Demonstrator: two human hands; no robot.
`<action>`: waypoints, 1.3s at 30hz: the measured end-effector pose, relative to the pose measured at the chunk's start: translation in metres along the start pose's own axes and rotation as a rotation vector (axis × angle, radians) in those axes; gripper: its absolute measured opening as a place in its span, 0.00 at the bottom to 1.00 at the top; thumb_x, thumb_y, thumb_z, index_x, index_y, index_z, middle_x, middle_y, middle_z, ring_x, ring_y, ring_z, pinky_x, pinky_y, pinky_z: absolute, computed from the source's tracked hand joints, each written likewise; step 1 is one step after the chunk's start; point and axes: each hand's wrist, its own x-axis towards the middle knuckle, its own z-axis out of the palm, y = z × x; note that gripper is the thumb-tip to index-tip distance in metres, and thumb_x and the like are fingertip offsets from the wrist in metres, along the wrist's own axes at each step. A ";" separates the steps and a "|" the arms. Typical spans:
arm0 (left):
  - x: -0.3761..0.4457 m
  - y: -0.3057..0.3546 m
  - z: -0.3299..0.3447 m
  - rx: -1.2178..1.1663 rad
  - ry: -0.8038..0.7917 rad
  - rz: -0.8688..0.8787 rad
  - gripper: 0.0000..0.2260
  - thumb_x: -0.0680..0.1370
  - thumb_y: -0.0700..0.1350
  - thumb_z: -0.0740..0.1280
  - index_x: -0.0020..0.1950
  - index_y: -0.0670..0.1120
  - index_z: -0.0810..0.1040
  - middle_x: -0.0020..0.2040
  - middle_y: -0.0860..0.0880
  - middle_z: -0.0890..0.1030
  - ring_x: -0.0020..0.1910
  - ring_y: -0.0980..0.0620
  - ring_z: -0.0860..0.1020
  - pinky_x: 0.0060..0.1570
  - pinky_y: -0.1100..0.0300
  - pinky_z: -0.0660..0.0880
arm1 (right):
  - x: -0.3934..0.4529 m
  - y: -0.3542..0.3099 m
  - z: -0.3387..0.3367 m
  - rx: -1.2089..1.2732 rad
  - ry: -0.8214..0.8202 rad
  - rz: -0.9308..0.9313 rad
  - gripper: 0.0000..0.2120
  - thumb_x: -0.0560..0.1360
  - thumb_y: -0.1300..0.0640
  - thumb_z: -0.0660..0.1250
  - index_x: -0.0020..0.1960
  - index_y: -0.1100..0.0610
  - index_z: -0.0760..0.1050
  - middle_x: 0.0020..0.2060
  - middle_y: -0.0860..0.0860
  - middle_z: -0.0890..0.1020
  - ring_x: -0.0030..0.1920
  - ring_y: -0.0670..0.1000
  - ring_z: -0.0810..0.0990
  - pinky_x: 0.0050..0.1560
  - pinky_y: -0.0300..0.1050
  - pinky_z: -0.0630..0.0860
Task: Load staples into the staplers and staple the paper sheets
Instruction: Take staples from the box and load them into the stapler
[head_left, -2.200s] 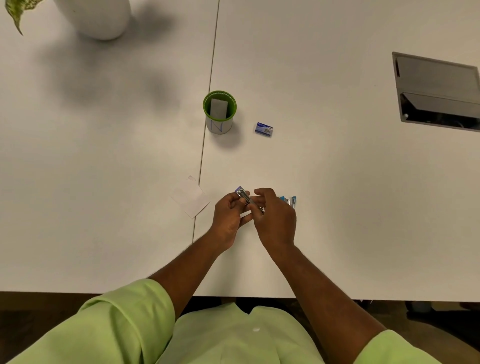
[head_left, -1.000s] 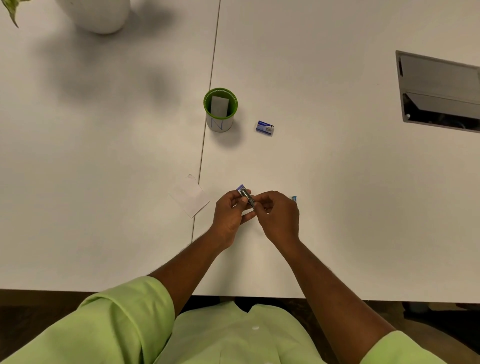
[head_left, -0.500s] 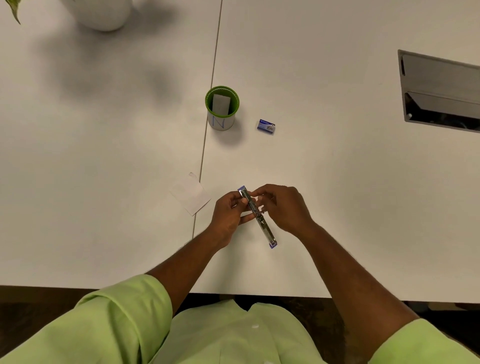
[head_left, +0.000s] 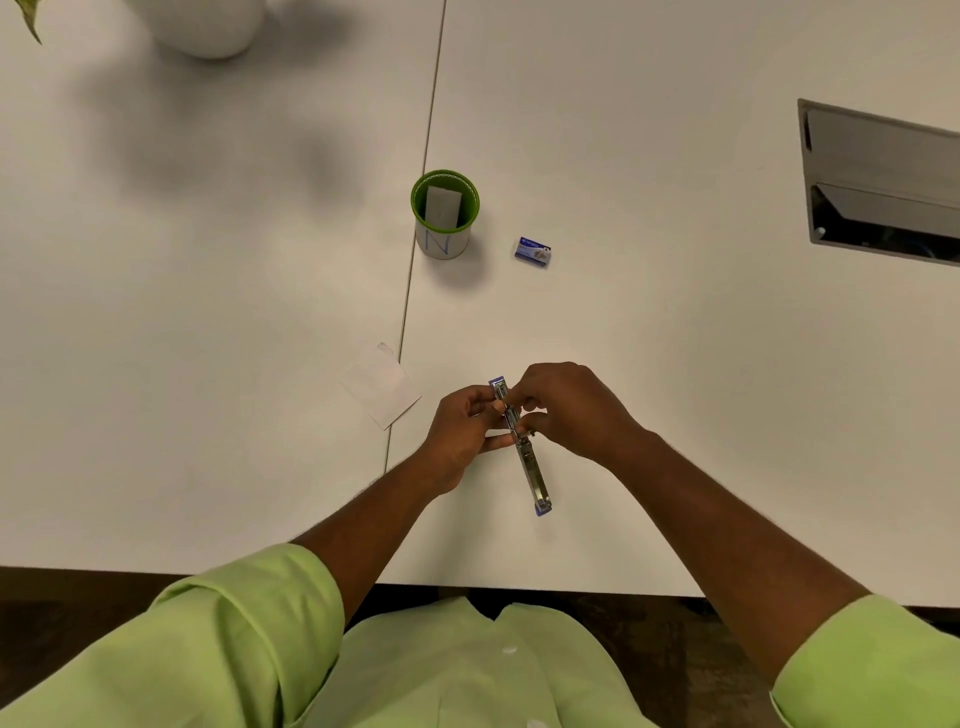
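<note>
Stapler (head_left: 522, 446) swung fully open into one long strip, held just above the table (head_left: 675, 415), near end toward the body and free, far end between both hands. Left hand (head_left: 465, 431) closed on the far half from the left, thumb on top and fingers curled beneath. Right hand (head_left: 566, 410) pinching the same stretch from the right, fingertips close to the hinge and magazine channel; whether a strip of staples sits between those fingertips, too small to tell.

Judged step: seating staples in the open channel. Best done by keeping the left grip firm and low so the channel faces up and level. Feed from the right, legs down, sliding along the rail rather than dropping in. Avoid pressing near the hinge, where the free half could swing back and pinch. Close only once the strip lies flat and the pusher sits behind it. Risk: brittle strip snapping into short pieces under a tight pinch.

Farther left, paper (head_left: 381, 385) flat on the table, lying on the seam, near the left hand but apart from it, not yet stapled. Beyond, staple box (head_left: 533, 252) lying shut or nearly so, just right of the green cup (head_left: 443, 218) with a card standing inside.
</note>
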 end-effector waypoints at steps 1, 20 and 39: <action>0.000 0.000 0.000 0.005 -0.002 -0.004 0.08 0.81 0.35 0.67 0.59 0.40 0.80 0.49 0.44 0.85 0.45 0.49 0.86 0.43 0.55 0.83 | -0.001 0.000 0.000 -0.004 -0.003 -0.004 0.14 0.73 0.57 0.75 0.58 0.49 0.84 0.48 0.47 0.83 0.47 0.49 0.81 0.50 0.49 0.78; -0.002 0.006 -0.002 0.028 -0.018 -0.001 0.11 0.82 0.37 0.66 0.63 0.38 0.79 0.55 0.40 0.85 0.51 0.45 0.85 0.53 0.46 0.83 | -0.011 0.016 0.009 0.355 0.121 0.011 0.10 0.74 0.54 0.74 0.54 0.49 0.78 0.44 0.38 0.82 0.46 0.39 0.82 0.47 0.30 0.77; -0.003 0.007 0.006 -0.020 0.055 0.079 0.09 0.83 0.37 0.64 0.57 0.46 0.83 0.54 0.44 0.86 0.49 0.50 0.85 0.42 0.60 0.81 | -0.020 -0.043 0.051 0.197 0.612 0.427 0.05 0.75 0.56 0.72 0.49 0.53 0.85 0.44 0.47 0.86 0.43 0.48 0.83 0.46 0.43 0.77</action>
